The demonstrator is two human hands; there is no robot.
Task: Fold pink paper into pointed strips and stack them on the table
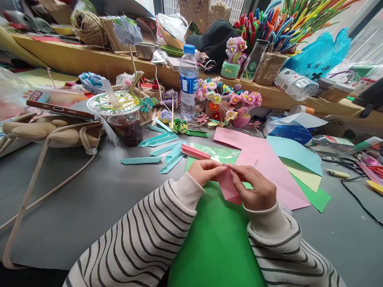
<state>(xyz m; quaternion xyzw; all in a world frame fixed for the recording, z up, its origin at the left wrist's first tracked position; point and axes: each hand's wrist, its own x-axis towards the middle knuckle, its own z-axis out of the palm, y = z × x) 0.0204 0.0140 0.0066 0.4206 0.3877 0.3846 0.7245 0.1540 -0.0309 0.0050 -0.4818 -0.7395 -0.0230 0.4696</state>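
Observation:
Between my two hands is a small folded piece of pink paper, hanging down over a green sheet. My left hand pinches its top edge between thumb and fingers. The fingertips of my right hand pinch the same edge, close beside the left ones. Just beyond my left hand lies a folded pink strip. Several folded light-blue strips are spread to its left. Larger pink sheets lie beyond and to the right of my right hand.
A lidded cup of dark drink and a water bottle stand behind the strips. At left, a phone rests on a beige bag. Light-blue paper, scissors and a black cable lie at right.

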